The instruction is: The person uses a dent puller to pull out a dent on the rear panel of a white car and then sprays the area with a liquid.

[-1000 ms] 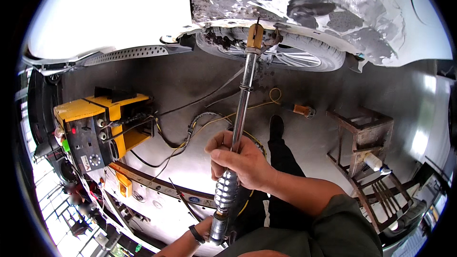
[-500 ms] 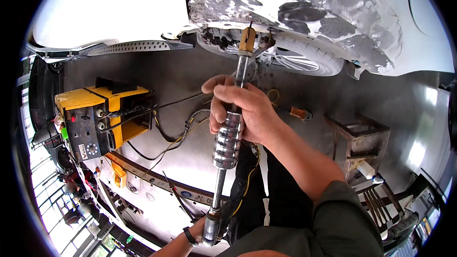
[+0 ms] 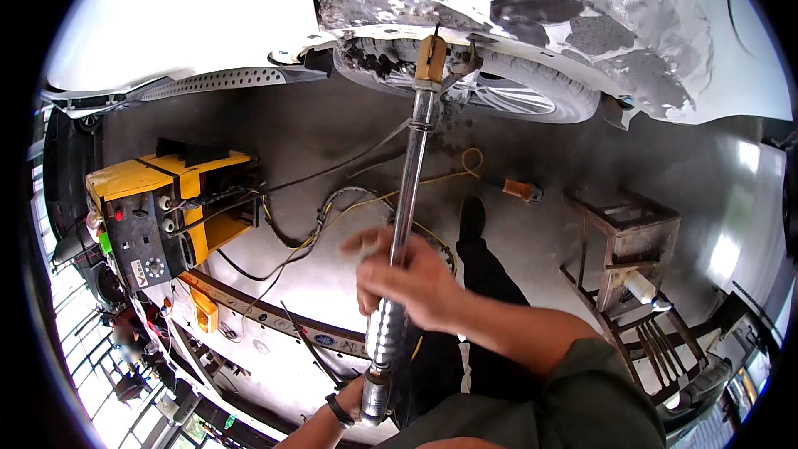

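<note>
A chrome slide hammer runs from near my body up to the white car's sanded rear panel. Its copper-coloured tip meets the panel's lower edge above the wheel. My left hand grips the handle end, its fingers partly hidden behind the tool. Around the shaft, just above the ribbed sliding weight, curls my right hand, smeared by motion with one finger sticking out. The weight sits low, close to the handle.
On the left stands a yellow and black welding machine with cables trailing across the floor. An orange grinder lies right of centre. A worn stool stands at the right. Below the machine is a white bumper.
My right hand and the sliding weight have moved down the shaft toward the handle. The tip remains at the panel edge. A shoe now shows on the floor.
</note>
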Action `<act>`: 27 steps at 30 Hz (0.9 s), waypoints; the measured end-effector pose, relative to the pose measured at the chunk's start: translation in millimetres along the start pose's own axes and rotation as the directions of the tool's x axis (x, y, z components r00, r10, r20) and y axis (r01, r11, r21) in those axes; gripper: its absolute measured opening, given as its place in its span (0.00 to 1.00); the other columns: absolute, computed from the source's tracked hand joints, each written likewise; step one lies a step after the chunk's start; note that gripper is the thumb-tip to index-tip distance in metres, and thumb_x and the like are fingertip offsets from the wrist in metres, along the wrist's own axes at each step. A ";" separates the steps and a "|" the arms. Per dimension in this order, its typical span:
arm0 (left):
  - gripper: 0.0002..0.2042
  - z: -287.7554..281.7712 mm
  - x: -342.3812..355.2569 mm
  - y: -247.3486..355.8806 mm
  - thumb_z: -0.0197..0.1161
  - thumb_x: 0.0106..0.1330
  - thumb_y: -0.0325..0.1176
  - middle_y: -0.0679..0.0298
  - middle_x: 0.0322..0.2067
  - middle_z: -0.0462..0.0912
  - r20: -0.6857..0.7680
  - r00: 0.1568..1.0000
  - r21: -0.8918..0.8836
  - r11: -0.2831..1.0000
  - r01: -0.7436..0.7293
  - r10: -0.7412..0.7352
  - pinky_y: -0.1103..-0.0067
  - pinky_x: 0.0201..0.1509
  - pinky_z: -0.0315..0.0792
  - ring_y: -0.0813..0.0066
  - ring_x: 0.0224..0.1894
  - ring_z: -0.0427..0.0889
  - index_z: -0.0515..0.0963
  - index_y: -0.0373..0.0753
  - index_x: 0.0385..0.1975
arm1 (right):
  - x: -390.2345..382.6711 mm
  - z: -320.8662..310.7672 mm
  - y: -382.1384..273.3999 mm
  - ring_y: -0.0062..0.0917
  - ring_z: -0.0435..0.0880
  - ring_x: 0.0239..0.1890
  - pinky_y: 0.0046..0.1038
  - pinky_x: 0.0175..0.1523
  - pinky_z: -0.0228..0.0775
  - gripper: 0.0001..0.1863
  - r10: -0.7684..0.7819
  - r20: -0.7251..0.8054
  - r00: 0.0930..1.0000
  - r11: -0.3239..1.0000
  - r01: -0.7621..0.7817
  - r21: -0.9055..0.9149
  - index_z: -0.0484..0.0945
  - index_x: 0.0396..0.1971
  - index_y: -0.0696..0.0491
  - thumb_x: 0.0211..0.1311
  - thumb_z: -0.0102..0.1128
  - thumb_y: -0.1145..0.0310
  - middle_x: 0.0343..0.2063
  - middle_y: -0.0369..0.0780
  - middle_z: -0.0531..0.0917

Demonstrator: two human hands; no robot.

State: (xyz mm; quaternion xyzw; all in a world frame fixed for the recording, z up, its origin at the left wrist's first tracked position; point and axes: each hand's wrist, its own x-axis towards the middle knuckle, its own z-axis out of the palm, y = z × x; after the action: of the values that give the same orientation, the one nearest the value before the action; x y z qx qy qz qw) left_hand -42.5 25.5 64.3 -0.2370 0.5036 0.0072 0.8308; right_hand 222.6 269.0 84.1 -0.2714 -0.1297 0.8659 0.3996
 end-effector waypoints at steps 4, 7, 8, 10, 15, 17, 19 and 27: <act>0.21 -10.1 -0.4 6.1 0.49 0.75 0.55 0.60 0.31 0.86 0.020 0.998 -0.054 0.997 -0.055 0.056 0.73 0.34 0.81 0.68 0.29 0.86 0.78 0.43 0.44 | 24.4 -5.9 -19.1 0.23 0.82 0.27 0.28 0.37 0.78 0.22 -0.117 -0.030 0.993 0.990 0.119 0.081 0.69 0.55 0.62 0.70 0.58 0.62 0.24 0.38 0.79; 0.20 11.3 -2.4 23.2 0.47 0.76 0.53 0.62 0.29 0.85 -0.064 0.985 -0.003 0.987 -0.163 0.163 0.73 0.35 0.81 0.67 0.27 0.85 0.78 0.44 0.46 | 3.2 -4.5 23.3 0.22 0.82 0.30 0.29 0.39 0.78 0.16 -0.101 -0.045 0.994 0.995 0.101 0.002 0.70 0.50 0.59 0.70 0.57 0.64 0.27 0.38 0.79; 0.19 18.0 -2.1 26.0 0.46 0.76 0.52 0.62 0.29 0.85 -0.117 0.963 0.007 0.970 -0.245 0.244 0.74 0.37 0.81 0.67 0.28 0.85 0.77 0.44 0.47 | -2.0 -1.7 36.3 0.22 0.82 0.31 0.29 0.40 0.78 0.13 -0.035 -0.013 0.999 0.999 0.035 -0.031 0.70 0.48 0.58 0.70 0.56 0.65 0.28 0.38 0.78; 0.19 3.1 17.3 14.9 0.46 0.74 0.47 0.60 0.41 0.82 -0.264 0.697 0.388 0.735 -0.556 0.667 0.71 0.40 0.82 0.67 0.37 0.85 0.68 0.44 0.58 | -3.3 -0.3 46.4 0.20 0.81 0.34 0.28 0.44 0.76 0.11 -0.096 -0.059 0.994 0.991 0.101 0.085 0.71 0.45 0.56 0.70 0.57 0.66 0.30 0.37 0.78; 0.21 6.0 20.2 13.7 0.44 0.72 0.31 0.48 0.69 0.59 -0.264 0.287 0.630 0.390 -0.672 0.921 0.66 0.64 0.73 0.56 0.63 0.72 0.57 0.41 0.64 | 10.6 -12.1 35.1 0.21 0.82 0.34 0.28 0.45 0.74 0.12 -0.027 -0.044 0.999 0.989 0.020 -0.146 0.71 0.46 0.57 0.70 0.59 0.67 0.30 0.38 0.81; 0.10 -0.9 23.3 8.7 0.44 0.76 0.29 0.43 0.71 0.57 -0.082 0.092 0.791 0.120 -0.600 0.992 0.68 0.64 0.72 0.58 0.66 0.69 0.70 0.36 0.52 | 15.2 -15.6 37.8 0.21 0.82 0.38 0.28 0.46 0.74 0.16 -0.011 0.009 1.000 0.987 0.012 -0.161 0.71 0.50 0.58 0.69 0.60 0.66 0.35 0.41 0.83; 0.12 -29.7 26.1 25.1 0.46 0.77 0.33 0.44 0.66 0.65 -0.246 0.543 0.492 0.586 -0.644 0.803 0.69 0.62 0.73 0.62 0.62 0.73 0.71 0.36 0.52 | 16.0 -15.5 29.5 0.21 0.82 0.40 0.28 0.46 0.74 0.17 -0.053 -0.005 0.999 0.979 0.051 -0.196 0.71 0.51 0.58 0.68 0.61 0.66 0.37 0.42 0.83; 0.16 -59.9 54.9 75.5 0.67 0.66 0.34 0.52 0.40 0.84 0.325 0.928 0.161 0.977 0.138 -0.184 0.73 0.37 0.78 0.67 0.34 0.83 0.76 0.37 0.51 | 11.8 -9.8 30.8 0.23 0.82 0.45 0.29 0.50 0.74 0.17 -0.127 -0.071 0.989 0.933 0.095 -0.346 0.68 0.45 0.56 0.65 0.63 0.64 0.39 0.44 0.83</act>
State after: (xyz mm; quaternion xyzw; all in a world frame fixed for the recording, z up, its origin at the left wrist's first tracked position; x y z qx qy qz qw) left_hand -84.4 56.0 -33.8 -0.2161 0.3318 -0.0547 0.9166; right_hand 202.8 258.1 58.2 -0.3687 -0.2746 0.7928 0.4002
